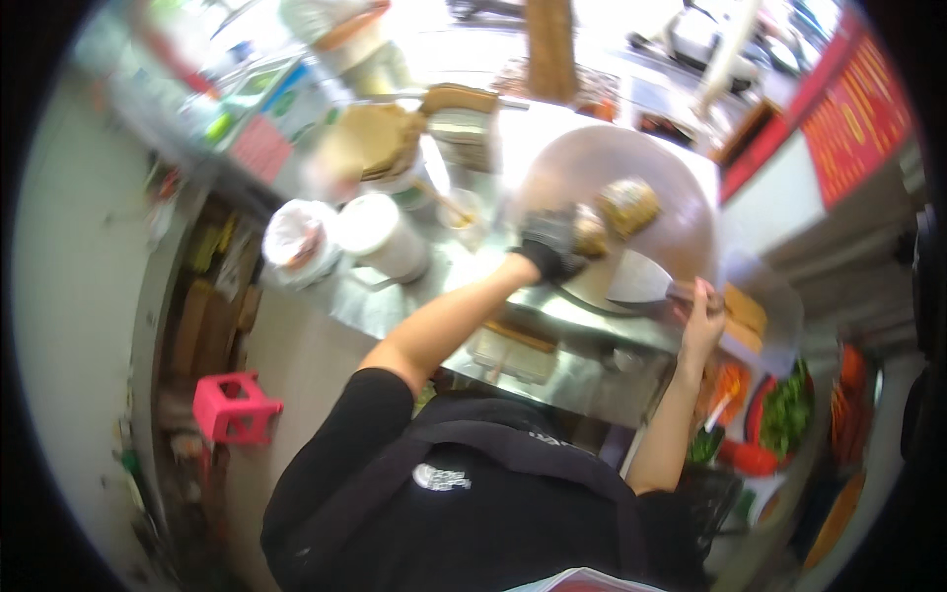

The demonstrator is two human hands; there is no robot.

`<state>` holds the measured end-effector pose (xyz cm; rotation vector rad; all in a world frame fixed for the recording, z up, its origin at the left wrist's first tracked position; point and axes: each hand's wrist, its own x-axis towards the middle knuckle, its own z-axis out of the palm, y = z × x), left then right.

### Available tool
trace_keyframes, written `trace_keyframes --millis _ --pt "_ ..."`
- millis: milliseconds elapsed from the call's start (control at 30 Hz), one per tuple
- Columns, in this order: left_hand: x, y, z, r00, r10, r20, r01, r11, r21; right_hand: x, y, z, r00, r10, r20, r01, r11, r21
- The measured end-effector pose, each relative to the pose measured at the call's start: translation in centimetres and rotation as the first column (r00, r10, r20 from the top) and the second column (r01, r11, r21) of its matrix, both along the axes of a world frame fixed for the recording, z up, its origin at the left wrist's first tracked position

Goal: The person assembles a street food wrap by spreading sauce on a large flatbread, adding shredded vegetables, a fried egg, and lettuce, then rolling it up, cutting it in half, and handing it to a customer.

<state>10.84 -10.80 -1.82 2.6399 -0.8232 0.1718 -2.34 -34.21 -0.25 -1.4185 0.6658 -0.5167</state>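
Note:
My left hand [552,243], in a dark glove, is over the left part of a large round griddle [676,183]. Its fingers close on a yellow-brown piece of food [590,233], partly blurred and partly hidden by the glove. Just beyond it, a similar thick, yellow-brown food piece [629,206] lies on the griddle. Bare and wrapped round a handle, my right hand [703,321] holds a wide metal scraper [639,279] at the griddle's near right edge. The flat blade points left, toward the gloved hand.
Left of the griddle stand a white lidded container [380,235], a lined bin [299,242] and a cup [461,217]. Brown paper bags [380,138] are behind them. A clear box [758,311] and leafy greens [786,409] are at right. A pink stool [237,407] stands on the floor.

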Motion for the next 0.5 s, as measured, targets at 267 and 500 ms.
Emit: trace_keyframes --millis 267,500 --pt "2.6 4.2 3.3 0.967 0.018 -0.256 -0.042 0.995 -0.086 5.4 13.4 0.9 0.977 0.03 0.21 -0.09 0.954 0.285" --pt "9.4 20.1 11.8 0.985 -0.115 -0.128 0.079 0.963 -0.256 14.6 26.2 6.3 0.862 0.348 0.368 -0.436 0.88 0.189"
